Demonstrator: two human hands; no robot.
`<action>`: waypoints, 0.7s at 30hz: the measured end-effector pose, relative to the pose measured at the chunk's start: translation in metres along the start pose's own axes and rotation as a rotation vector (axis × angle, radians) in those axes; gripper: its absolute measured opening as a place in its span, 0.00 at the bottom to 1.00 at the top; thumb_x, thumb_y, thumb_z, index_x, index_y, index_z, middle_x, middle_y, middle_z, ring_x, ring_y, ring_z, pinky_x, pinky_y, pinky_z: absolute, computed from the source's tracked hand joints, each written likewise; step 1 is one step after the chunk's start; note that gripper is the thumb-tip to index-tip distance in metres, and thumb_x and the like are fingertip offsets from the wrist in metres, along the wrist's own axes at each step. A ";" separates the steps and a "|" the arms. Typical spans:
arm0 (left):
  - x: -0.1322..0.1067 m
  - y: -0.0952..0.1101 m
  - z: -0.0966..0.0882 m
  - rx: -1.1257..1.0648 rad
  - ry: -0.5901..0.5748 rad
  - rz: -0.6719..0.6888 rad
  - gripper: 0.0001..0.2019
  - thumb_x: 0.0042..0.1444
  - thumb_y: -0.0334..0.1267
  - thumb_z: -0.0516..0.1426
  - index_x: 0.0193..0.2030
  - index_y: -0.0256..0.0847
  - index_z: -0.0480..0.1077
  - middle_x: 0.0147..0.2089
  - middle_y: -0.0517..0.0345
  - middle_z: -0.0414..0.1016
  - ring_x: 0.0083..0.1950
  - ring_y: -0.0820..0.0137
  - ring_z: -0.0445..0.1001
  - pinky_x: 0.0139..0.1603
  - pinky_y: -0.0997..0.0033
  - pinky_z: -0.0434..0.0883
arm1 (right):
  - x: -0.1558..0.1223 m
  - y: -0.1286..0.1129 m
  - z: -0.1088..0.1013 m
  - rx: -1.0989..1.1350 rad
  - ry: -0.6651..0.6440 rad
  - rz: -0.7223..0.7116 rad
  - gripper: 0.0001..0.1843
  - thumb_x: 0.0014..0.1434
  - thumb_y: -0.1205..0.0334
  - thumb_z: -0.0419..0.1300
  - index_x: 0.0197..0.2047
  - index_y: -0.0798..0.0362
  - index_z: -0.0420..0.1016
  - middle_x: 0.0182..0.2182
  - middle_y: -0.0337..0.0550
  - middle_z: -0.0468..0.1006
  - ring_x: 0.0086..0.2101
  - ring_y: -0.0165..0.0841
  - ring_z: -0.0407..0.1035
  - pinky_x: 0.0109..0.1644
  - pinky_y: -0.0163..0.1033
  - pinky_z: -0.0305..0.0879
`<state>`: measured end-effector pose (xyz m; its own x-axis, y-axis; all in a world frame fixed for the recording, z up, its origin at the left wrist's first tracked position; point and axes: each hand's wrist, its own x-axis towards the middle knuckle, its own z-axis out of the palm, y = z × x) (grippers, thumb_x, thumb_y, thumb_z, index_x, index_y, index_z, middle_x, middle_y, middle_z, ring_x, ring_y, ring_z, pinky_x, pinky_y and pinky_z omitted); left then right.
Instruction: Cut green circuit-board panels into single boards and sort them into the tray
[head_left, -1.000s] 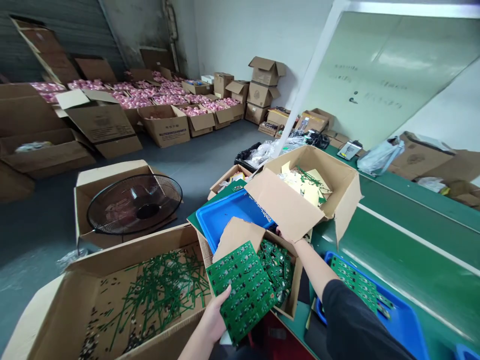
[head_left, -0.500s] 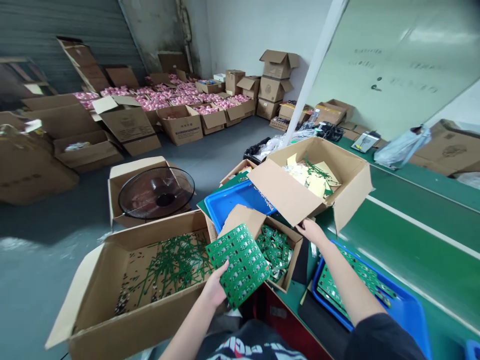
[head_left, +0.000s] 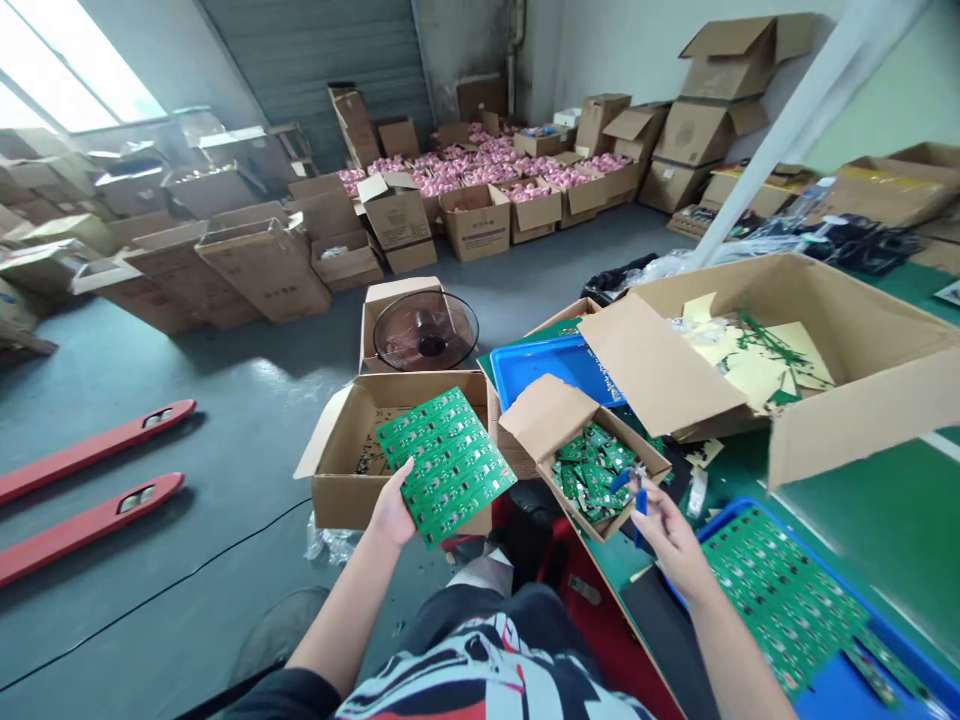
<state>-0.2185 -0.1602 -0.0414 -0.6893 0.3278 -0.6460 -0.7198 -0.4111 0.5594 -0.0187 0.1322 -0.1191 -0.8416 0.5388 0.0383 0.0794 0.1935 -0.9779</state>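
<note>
Left hand (head_left: 394,510): we hold flat green circuit-board panel (head_left: 454,462) | right hand (head_left: 675,545): blue-handled metal pliers (head_left: 641,500) | panel likely light, stiff, fragile; we grip edges only

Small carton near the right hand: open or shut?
The small carton is open: its flap is folded outward, and green boards show inside.

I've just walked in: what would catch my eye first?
Probably the green circuit board in the left hand, near the middle. The right hand holds a blue-handled tool at a box of small boards. Far back, pink bundles sit in open cartons.
</note>
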 end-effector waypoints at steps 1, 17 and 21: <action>-0.005 0.000 0.000 -0.004 -0.002 0.020 0.20 0.55 0.36 0.51 0.55 0.33 0.62 0.43 0.46 0.76 0.46 0.58 0.73 0.53 0.53 0.64 | -0.001 -0.005 0.013 0.198 -0.048 0.058 0.13 0.53 0.51 0.54 0.40 0.47 0.63 0.49 0.49 0.66 0.52 0.42 0.59 0.54 0.53 0.54; -0.001 0.056 0.004 -0.163 -0.116 0.131 0.24 0.57 0.45 0.48 0.59 0.39 0.58 0.48 0.49 0.74 0.53 0.58 0.68 0.57 0.52 0.58 | 0.051 -0.067 0.120 0.468 -0.627 0.239 0.22 0.47 0.52 0.61 0.45 0.50 0.67 0.36 0.44 0.75 0.38 0.36 0.68 0.46 0.45 0.61; 0.015 0.083 -0.002 -0.178 -0.124 0.157 0.23 0.56 0.44 0.49 0.58 0.40 0.59 0.48 0.50 0.74 0.53 0.57 0.68 0.57 0.52 0.59 | 0.072 -0.077 0.148 0.485 -0.654 0.223 0.23 0.46 0.52 0.62 0.46 0.49 0.68 0.38 0.44 0.74 0.38 0.35 0.67 0.45 0.44 0.62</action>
<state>-0.2881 -0.1907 -0.0057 -0.8042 0.3457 -0.4835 -0.5850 -0.6045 0.5408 -0.1641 0.0345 -0.0715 -0.9850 -0.0899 -0.1472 0.1683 -0.3149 -0.9341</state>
